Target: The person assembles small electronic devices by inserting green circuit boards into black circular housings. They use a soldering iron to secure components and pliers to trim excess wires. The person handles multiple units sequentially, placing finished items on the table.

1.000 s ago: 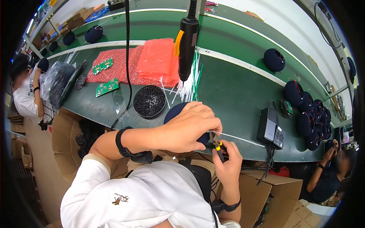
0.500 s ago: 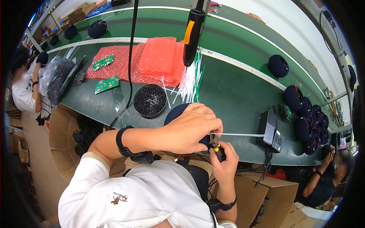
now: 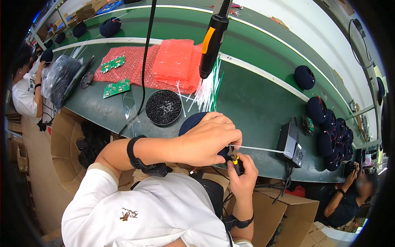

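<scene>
My left hand [image 3: 212, 136] is closed over a navy-blue rounded piece [image 3: 189, 124], most of which it covers. From beside its fingertips a thin white cable tie [image 3: 263, 148] stretches to the right, ending over a black box. Wrapped in my right hand [image 3: 245, 172] are cutting pliers [image 3: 236, 161] with black-and-yellow handles. Their jaws point up at the cable tie, close to my left fingers. Whether the jaws touch the tie is hard to make out.
A black electric screwdriver [image 3: 213, 45] hangs ahead. On the green bench stand a dish of small black parts [image 3: 153, 110], white cable ties [image 3: 204, 95], green circuit boards [image 3: 116, 89], red bubble wrap [image 3: 173, 61], a black box [image 3: 289, 142] and several navy pieces [image 3: 326, 142]. Two people sit at the sides.
The view has shifted slightly. Both hands keep nearly the same pose, and the free end of the cable tie sits a little lower.
</scene>
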Demonstrator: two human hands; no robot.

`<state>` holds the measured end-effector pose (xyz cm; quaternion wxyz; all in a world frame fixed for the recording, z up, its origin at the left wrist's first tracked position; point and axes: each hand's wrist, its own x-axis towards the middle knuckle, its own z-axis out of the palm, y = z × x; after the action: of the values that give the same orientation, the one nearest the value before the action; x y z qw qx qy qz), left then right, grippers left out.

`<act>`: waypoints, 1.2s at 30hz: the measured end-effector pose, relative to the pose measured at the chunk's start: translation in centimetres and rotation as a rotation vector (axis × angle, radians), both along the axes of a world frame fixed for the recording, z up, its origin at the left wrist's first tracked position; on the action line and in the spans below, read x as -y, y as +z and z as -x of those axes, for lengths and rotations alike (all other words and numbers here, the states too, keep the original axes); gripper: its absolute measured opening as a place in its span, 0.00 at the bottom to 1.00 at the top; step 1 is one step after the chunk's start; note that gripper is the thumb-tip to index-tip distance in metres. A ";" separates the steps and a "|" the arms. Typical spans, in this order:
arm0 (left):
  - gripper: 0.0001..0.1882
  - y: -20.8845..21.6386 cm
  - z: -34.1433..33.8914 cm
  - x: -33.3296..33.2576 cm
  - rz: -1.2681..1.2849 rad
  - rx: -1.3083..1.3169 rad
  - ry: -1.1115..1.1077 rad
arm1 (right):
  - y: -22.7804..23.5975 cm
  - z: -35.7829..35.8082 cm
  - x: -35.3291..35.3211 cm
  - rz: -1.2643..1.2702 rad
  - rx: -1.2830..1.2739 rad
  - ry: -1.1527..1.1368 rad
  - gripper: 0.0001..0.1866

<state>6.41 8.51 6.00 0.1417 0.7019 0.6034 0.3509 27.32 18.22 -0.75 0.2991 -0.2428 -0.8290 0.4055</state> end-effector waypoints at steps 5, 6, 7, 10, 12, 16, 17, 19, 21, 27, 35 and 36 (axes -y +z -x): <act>0.23 -0.1 0.0 0.0 0.007 -0.005 0.003 | 0.0 0.2 0.0 -0.006 -0.007 -0.001 0.16; 0.23 -0.1 0.0 0.0 0.013 -0.005 0.003 | 0.0 0.2 0.0 -0.010 -0.013 -0.002 0.16; 0.23 0.0 0.0 0.0 0.020 -0.006 0.003 | 0.0 0.2 0.0 -0.008 -0.012 -0.002 0.16; 0.22 -0.1 0.0 0.0 0.018 0.001 -0.003 | 0.2 0.2 0.1 -0.003 -0.010 -0.002 0.16; 0.22 -0.2 0.0 0.0 0.003 -0.003 -0.001 | 0.3 0.1 0.0 -0.004 -0.006 0.003 0.17; 0.22 -0.1 0.0 0.0 -0.004 -0.010 0.001 | 0.4 0.2 0.0 0.007 -0.007 0.012 0.17; 0.22 -0.2 0.0 0.0 -0.003 -0.011 0.001 | 0.4 0.2 0.0 0.003 -0.010 0.013 0.16; 0.22 -0.4 0.0 -0.1 -0.001 -0.013 0.002 | 0.3 0.3 0.0 0.000 -0.006 0.005 0.15; 0.17 -0.4 -0.1 -0.1 -0.014 -0.003 0.011 | 0.1 0.2 -0.1 0.001 0.010 -0.015 0.14; 0.07 -0.6 -0.6 -0.7 -0.002 0.106 0.138 | -0.5 0.2 -0.2 -0.192 0.051 -0.077 0.12; 0.09 0.3 6.4 -3.1 0.172 0.025 0.524 | -1.9 -0.2 -7.2 -0.564 0.398 -0.403 0.28; 0.10 -1.2 7.2 -3.6 0.168 -0.034 0.531 | -1.5 0.1 -7.3 -0.604 0.352 -0.381 0.29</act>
<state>-0.80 12.11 4.82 0.0923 0.5107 0.7957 0.3124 27.17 25.49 -2.29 0.2803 -0.3590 -0.8896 0.0330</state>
